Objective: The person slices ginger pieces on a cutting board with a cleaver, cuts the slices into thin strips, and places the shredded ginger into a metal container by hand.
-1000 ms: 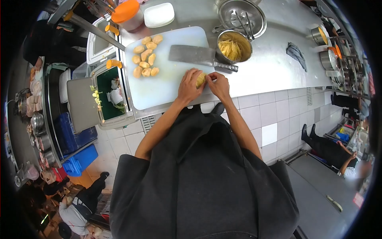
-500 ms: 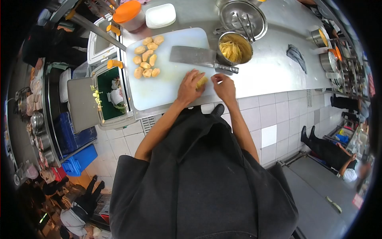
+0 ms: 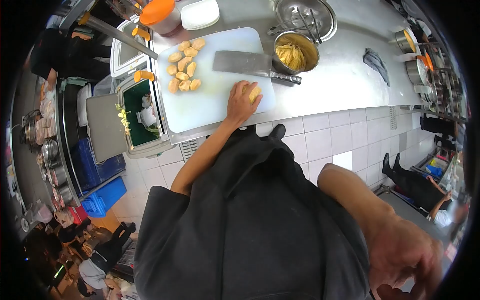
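My left hand [image 3: 242, 101] is closed round a yellow piece of food [image 3: 255, 93] at the near right of the white cutting board [image 3: 210, 107]. Above it on the board lies a wide cleaver [image 3: 243, 62], its handle reaching past the board's right edge. Several peeled yellow pieces [image 3: 184, 67] sit in a group on the board's left half. A metal pot [image 3: 314, 55] with yellow strips stands right of the board. My right hand [image 3: 407, 255] is large and blurred at the lower right, beside my apron; its curled fingers do not show what they hold, if anything.
An open green-lined bin [image 3: 131, 107] is left of the board. Behind are an orange-lidded tub [image 3: 157, 12], a white dish [image 3: 200, 15] and a metal bowl [image 3: 327, 15]. A grey cloth [image 3: 375, 65] lies at the right. Other people stand on both sides.
My right hand has left the board and swung down to the lower right, close to the camera. My left hand stays on the yellow piece. The whole view has shifted slightly.
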`<move>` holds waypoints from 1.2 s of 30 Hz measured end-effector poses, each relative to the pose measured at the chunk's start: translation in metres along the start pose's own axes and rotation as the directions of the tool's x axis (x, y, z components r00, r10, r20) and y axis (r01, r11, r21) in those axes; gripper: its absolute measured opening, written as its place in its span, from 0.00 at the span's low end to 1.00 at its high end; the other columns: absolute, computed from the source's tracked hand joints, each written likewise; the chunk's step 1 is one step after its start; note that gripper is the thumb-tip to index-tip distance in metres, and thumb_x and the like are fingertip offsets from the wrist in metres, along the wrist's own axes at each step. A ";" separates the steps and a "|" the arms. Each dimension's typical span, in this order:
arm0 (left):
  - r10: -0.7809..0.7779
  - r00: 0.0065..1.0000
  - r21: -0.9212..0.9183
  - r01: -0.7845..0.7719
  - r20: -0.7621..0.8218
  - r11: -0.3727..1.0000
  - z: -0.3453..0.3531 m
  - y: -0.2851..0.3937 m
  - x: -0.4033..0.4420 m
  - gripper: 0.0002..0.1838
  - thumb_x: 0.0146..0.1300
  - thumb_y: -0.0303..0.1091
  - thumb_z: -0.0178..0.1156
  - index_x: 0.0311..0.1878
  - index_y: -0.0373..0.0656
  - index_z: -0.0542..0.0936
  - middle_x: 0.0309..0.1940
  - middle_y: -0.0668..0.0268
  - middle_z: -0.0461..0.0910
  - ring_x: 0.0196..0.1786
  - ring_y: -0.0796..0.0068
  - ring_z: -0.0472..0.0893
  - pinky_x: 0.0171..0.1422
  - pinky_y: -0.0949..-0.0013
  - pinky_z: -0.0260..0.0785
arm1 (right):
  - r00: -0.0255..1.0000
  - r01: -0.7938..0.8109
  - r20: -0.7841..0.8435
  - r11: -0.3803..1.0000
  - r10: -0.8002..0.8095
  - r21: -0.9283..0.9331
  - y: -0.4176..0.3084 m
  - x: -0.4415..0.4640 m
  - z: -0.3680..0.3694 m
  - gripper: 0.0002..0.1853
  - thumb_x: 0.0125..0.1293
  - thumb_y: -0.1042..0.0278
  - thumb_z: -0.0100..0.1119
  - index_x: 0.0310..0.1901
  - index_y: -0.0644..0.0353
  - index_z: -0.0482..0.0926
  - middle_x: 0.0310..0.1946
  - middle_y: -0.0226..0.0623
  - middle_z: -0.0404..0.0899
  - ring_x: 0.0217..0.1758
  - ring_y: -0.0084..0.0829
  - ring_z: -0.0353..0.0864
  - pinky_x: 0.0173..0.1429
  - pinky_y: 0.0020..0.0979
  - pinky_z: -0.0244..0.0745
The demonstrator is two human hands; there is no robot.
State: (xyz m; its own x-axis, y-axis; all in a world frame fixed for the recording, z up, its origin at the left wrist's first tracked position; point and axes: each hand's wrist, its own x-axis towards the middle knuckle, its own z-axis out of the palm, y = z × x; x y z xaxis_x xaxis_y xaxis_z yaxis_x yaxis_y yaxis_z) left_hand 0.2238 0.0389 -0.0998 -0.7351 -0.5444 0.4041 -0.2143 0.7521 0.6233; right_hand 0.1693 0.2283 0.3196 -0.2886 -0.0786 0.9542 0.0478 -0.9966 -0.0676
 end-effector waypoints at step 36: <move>0.008 1.000 -0.070 -0.008 0.002 0.997 -0.009 -0.004 0.000 0.19 0.59 0.36 0.72 0.52 0.41 0.80 0.53 0.55 0.77 0.58 0.50 0.77 0.64 0.53 0.71 | 0.272 -0.780 -0.567 -0.167 0.778 -0.603 0.121 -0.267 -0.196 0.11 0.72 0.63 0.63 0.43 0.65 0.84 0.29 0.42 0.87 0.30 0.31 0.86 0.39 0.32 0.79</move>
State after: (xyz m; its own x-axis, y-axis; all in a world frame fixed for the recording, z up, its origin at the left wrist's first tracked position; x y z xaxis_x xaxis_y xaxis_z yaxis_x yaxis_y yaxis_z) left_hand 0.2301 0.0321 -0.0964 -0.7382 -0.5377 0.4074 -0.1630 0.7282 0.6657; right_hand 0.0647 0.1235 -0.0009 -0.5833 -0.8112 0.0415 -0.3599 0.2123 -0.9085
